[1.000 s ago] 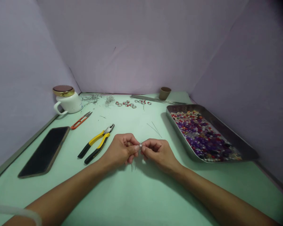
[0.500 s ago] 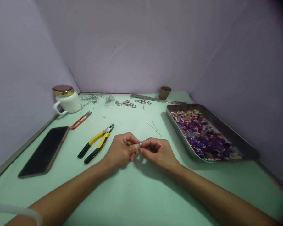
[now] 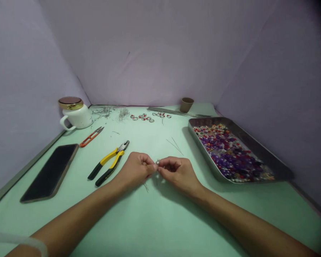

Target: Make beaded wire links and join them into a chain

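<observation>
Over the middle of the green table, my left hand (image 3: pixel 139 167) and my right hand (image 3: pixel 178 170) meet at the fingertips. Both pinch a small ring of pale beads (image 3: pixel 157 162), partly covered by the fingers. Thin wire ends (image 3: pixel 146 187) stick out below my left hand. Left of the hands lie pliers (image 3: pixel 109 162) with yellow and black handles, jaws pointing away. Two or so loose wire pieces (image 3: pixel 175 145) rest beyond my right hand. Farther back are several finished-looking rings of clear and red beads (image 3: pixel 144 117).
At right stands a metal tray (image 3: pixel 259 151) of mixed beads. On the left are a phone (image 3: pixel 50 172), orange thread snips (image 3: pixel 91 137) and a lidded white mug (image 3: pixel 79 116). Along the back lie tangled wire scraps (image 3: pixel 103 112), long straight wires (image 3: pixel 173 111) and a brown cup (image 3: pixel 186 105).
My left hand has turned slightly, its lower fingers tucking in, and wire ends now show beneath it. The beaded piece has shifted a little up and left between the fingertips.
</observation>
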`<state>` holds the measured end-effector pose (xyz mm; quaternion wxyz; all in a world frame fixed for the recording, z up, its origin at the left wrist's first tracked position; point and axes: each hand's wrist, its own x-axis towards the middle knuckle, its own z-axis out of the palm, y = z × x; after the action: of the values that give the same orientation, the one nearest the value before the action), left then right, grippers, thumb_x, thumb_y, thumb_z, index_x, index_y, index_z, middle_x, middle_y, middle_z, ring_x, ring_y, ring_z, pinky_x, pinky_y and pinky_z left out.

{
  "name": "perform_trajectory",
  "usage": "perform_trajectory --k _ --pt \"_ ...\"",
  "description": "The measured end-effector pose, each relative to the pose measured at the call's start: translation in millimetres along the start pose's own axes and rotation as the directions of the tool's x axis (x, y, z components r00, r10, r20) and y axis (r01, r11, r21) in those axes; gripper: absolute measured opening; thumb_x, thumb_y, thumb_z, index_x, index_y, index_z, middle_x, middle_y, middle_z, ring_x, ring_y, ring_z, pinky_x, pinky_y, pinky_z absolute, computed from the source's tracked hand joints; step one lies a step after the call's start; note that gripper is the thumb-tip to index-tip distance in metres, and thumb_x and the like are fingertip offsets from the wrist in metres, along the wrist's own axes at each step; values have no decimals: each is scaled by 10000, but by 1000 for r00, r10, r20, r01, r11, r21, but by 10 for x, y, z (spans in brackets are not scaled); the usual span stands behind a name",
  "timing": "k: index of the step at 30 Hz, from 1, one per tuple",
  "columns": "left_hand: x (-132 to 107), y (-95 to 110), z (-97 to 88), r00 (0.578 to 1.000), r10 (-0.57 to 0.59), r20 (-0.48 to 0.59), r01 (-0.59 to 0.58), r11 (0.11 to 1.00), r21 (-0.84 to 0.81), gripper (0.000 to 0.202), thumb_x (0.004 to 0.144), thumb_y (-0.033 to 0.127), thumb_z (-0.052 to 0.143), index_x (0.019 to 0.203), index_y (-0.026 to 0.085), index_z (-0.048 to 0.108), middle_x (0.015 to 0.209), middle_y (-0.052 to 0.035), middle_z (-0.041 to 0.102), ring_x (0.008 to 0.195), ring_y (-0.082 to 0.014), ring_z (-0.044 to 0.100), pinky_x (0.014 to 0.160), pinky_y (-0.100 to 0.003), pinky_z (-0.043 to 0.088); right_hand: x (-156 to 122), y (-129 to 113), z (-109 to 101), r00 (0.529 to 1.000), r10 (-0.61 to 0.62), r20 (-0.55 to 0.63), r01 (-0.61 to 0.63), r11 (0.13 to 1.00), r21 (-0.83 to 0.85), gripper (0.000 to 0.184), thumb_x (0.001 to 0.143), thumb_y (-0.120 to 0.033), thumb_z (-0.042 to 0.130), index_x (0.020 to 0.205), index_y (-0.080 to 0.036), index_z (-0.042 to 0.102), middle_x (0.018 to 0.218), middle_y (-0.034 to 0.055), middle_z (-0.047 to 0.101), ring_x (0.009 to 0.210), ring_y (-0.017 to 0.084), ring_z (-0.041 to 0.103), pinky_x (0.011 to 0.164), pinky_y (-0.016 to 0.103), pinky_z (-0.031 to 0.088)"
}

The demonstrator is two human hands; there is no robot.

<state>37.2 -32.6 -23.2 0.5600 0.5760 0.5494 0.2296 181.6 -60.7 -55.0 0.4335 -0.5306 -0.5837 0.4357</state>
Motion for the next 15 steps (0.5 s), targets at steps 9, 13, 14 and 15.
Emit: perform_trajectory --k 9,13,14,15 --pt "5 -21 -42 994 112 19 -112 993 38 100 619 194 565 584 107 598 493 24 500 460 -62 383 451 -190 290 11 21 9 1000 -4 1 4 1000 -10 148 661 -232 585 756 -140 651 624 39 640 509 116 539 477 232 435" --pt "28 -48 -33 994 106 18 -106 994 -1 86 609 195 575 595 112 595 501 26 506 466 -65 390 457 -192 291 5 5 4 1000 -8 -20 8 999 -35 135 658 -229 589 736 -142 655 622 42 647 511 121 544 469 232 436" --pt "32 -53 -29 994 104 15 -104 995 -11 84 606 193 579 593 112 595 505 25 510 471 -66 395 462 -193 294 4 0 3 1000 -16 -25 14 999 -43 129 659 -228 589 733 -146 656 622 41 648 511 120 543 469 232 436" --pt "33 -57 -26 995 104 11 -104 994 -22 81 604 191 582 590 112 596 507 23 514 476 -67 401 468 -195 297 5 -5 2 999 -24 -29 22 999 -49 123 660 -228 590 729 -151 656 620 38 648 510 119 542 469 232 436"
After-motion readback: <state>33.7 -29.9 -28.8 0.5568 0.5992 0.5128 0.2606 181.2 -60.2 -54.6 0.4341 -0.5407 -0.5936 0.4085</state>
